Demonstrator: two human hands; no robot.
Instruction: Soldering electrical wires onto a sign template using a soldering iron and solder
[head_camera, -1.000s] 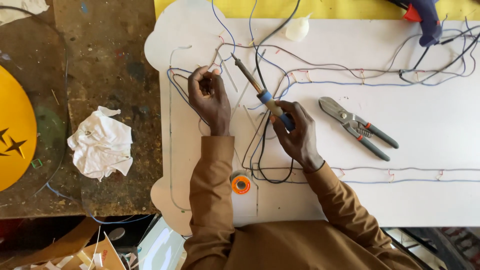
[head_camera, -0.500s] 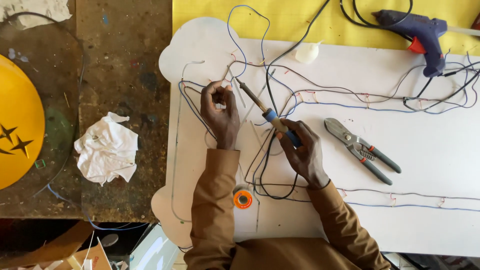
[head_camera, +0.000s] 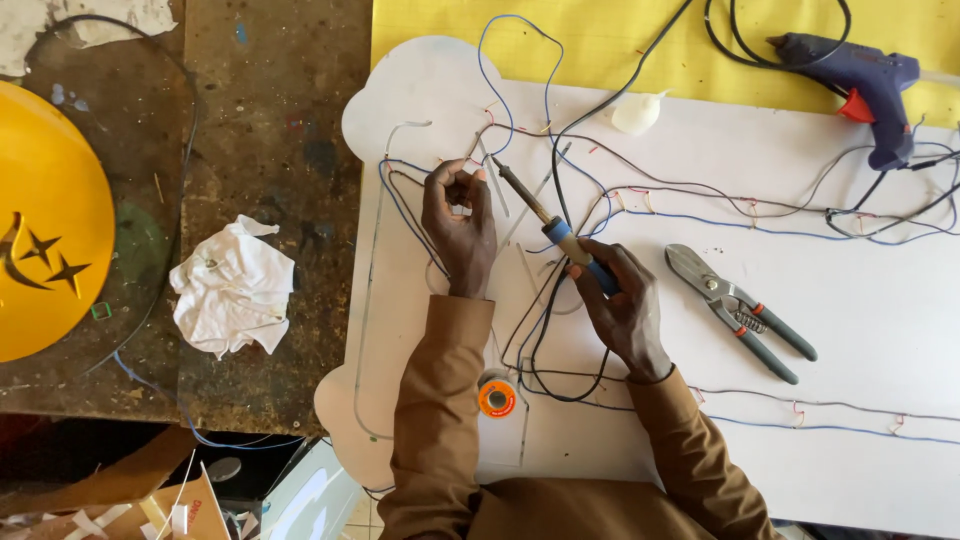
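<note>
While pinching thin wires (head_camera: 478, 172) in the left hand (head_camera: 460, 225), right hand (head_camera: 622, 305) wrapped around a soldering iron (head_camera: 545, 224), long tip slanting up toward left hand.

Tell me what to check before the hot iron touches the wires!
1. Soldering iron gripped by its blue handle in the right hand, away from the metal tip: ok.
2. Left hand pinching something at the wires: fingers sit close to the iron's tip: not ok.
3. Solder spool within reach, by the left sleeve: ok.
4. Iron's black cord loops loosely under the right hand, clear of the tip: ok.
5. Whether the iron is hot: cannot tell.
6. Snips and glue gun lie apart from the work spot: ok.
</note>
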